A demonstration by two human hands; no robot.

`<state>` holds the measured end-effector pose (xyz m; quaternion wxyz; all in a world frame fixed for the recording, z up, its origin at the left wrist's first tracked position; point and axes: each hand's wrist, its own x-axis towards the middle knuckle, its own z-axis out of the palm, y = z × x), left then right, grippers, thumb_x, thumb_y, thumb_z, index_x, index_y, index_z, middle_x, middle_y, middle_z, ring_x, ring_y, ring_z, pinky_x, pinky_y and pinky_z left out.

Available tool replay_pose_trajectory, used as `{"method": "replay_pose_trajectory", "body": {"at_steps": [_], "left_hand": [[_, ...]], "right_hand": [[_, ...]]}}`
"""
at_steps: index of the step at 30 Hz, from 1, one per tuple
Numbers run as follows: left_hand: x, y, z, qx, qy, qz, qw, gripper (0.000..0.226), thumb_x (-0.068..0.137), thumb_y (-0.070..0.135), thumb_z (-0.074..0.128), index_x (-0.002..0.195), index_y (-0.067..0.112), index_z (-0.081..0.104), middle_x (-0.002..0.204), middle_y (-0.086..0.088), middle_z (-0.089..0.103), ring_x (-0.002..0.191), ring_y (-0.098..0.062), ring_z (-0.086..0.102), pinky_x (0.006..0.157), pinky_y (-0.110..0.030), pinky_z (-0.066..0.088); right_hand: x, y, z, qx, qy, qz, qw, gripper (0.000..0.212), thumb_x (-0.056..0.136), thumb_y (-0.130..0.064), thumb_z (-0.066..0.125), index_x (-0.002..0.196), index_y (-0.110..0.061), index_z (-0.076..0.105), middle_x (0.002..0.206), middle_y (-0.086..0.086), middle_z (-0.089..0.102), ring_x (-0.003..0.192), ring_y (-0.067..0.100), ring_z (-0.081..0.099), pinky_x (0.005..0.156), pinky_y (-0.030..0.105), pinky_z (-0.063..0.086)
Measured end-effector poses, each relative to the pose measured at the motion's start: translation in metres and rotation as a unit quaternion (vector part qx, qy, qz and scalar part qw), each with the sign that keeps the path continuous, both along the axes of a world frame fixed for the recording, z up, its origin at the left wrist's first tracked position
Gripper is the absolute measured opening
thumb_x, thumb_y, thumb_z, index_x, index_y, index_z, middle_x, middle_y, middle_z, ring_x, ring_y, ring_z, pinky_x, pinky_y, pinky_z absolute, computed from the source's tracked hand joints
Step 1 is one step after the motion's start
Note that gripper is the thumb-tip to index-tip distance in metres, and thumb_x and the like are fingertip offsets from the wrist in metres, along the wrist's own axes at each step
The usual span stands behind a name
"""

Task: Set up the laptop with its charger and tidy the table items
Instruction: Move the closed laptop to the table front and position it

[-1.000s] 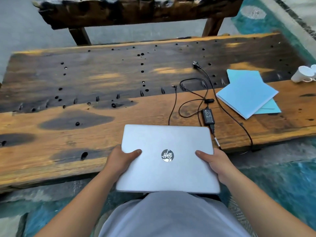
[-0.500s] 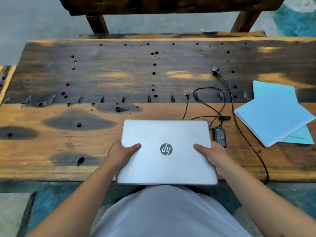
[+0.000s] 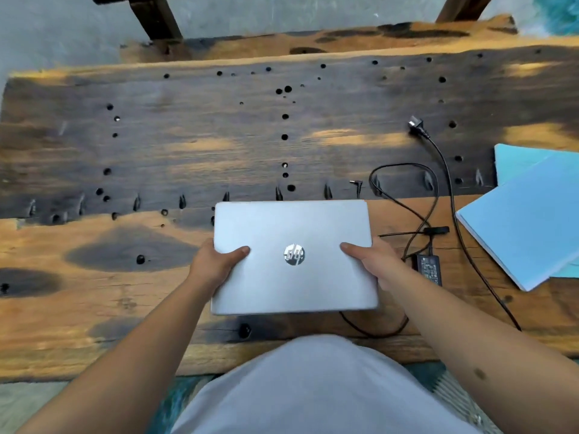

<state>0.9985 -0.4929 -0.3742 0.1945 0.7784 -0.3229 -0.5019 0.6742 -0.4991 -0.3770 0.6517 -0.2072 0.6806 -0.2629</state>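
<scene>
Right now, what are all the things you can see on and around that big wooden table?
laptop: one, silver, lid closed, near the front middle of the table, held at both sides
charger brick: one, black, on the table just right of the laptop
charger cable: black, looping behind the brick and running off the front edge
wall plug: one, black, at the cable's far end on the dark wood
barrel tip: one, small and dark, lying past the laptop's far right corner
notebooks: two, light blue, overlapping at the right edge
table: one, worn wood with dark patches and holes
left hand: grips the laptop's left edge
right hand: grips the laptop's right edge
</scene>
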Motion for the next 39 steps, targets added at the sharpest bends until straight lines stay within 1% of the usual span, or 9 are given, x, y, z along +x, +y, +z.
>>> {"method": "replay_pose_trajectory", "body": {"at_steps": [3,5,8,16,19,26,32,35,39], "left_hand": [[0.011,-0.029,-0.012,-0.004,-0.003,-0.018,1.0,0.039,0.073,0.034,0.086,0.1,0.016,0.065,0.102,-0.007,0.073,0.085,-0.023,0.07,0.068,-0.034,0.054],[0.017,-0.047,-0.021,0.006,-0.022,-0.026,0.999,0.046,0.071,0.039,0.086,0.103,0.015,0.063,0.101,-0.005,0.072,0.088,-0.026,0.069,0.072,-0.037,0.055],[0.024,-0.068,-0.034,0.022,-0.045,-0.026,0.998,0.05,0.069,0.046,0.085,0.101,0.019,0.059,0.1,-0.004,0.069,0.09,-0.028,0.067,0.078,-0.044,0.056],[0.029,-0.092,-0.057,0.033,-0.027,0.014,0.999,0.04,0.072,0.04,0.085,0.098,0.021,0.062,0.093,0.002,0.068,0.076,-0.009,0.062,0.06,-0.027,0.046],[0.027,-0.095,-0.061,0.04,-0.029,0.022,0.999,0.044,0.073,0.04,0.084,0.103,0.018,0.061,0.091,0.004,0.065,0.074,-0.006,0.06,0.057,-0.025,0.044],[0.026,-0.101,-0.069,0.056,-0.028,0.026,0.998,0.056,0.071,0.038,0.086,0.114,0.011,0.061,0.106,-0.003,0.068,0.088,-0.022,0.064,0.074,-0.034,0.049],[0.026,-0.106,-0.073,0.072,-0.027,0.031,0.997,0.063,0.069,0.041,0.086,0.116,0.01,0.058,0.112,-0.005,0.067,0.097,-0.027,0.065,0.087,-0.045,0.054],[0.025,-0.106,-0.075,0.083,-0.021,0.041,0.996,0.059,0.068,0.04,0.087,0.112,0.012,0.059,0.111,-0.006,0.069,0.095,-0.028,0.066,0.088,-0.048,0.055],[0.022,-0.108,-0.074,0.092,-0.045,0.042,0.994,0.068,0.068,0.043,0.087,0.117,0.011,0.053,0.115,-0.007,0.065,0.095,-0.027,0.063,0.08,-0.043,0.054]], "right_hand": [[0.012,-0.02,-0.013,0.009,0.01,-0.015,1.0,0.033,0.082,-0.011,0.077,0.113,-0.007,0.065,0.107,0.011,0.073,0.083,0.024,0.072,0.063,0.033,0.057],[0.019,-0.032,-0.022,0.02,0.019,-0.022,0.999,0.038,0.082,-0.012,0.077,0.117,-0.004,0.064,0.11,0.014,0.072,0.09,0.029,0.071,0.071,0.038,0.058],[0.027,-0.05,-0.036,0.034,0.02,-0.031,0.999,0.037,0.082,-0.012,0.077,0.117,-0.004,0.065,0.111,0.014,0.072,0.088,0.029,0.071,0.07,0.037,0.057],[0.037,-0.089,-0.057,0.034,0.046,-0.011,0.998,0.029,0.08,-0.015,0.079,0.106,-0.008,0.069,0.104,0.009,0.075,0.074,0.017,0.073,0.056,0.028,0.058],[0.038,-0.095,-0.061,0.034,0.051,-0.012,0.998,0.036,0.08,-0.013,0.079,0.113,-0.004,0.067,0.106,0.012,0.074,0.088,0.027,0.072,0.07,0.034,0.059],[0.037,-0.094,-0.072,0.058,0.071,-0.025,0.995,0.045,0.077,-0.02,0.083,0.116,-0.007,0.065,0.107,0.008,0.074,0.089,0.025,0.072,0.073,0.037,0.058],[0.036,-0.092,-0.077,0.078,0.102,-0.022,0.991,0.061,0.07,-0.03,0.087,0.119,-0.008,0.059,0.112,0.01,0.071,0.095,0.03,0.07,0.086,0.05,0.057],[0.036,-0.096,-0.074,0.087,0.14,0.003,0.986,0.077,0.063,-0.041,0.087,0.121,-0.006,0.051,0.116,0.013,0.067,0.099,0.034,0.068,0.087,0.052,0.056],[0.035,-0.09,-0.071,0.062,0.185,0.016,0.981,0.063,0.069,-0.04,0.084,0.114,-0.013,0.051,0.112,0.007,0.067,0.096,0.029,0.067,0.084,0.052,0.057]]}}
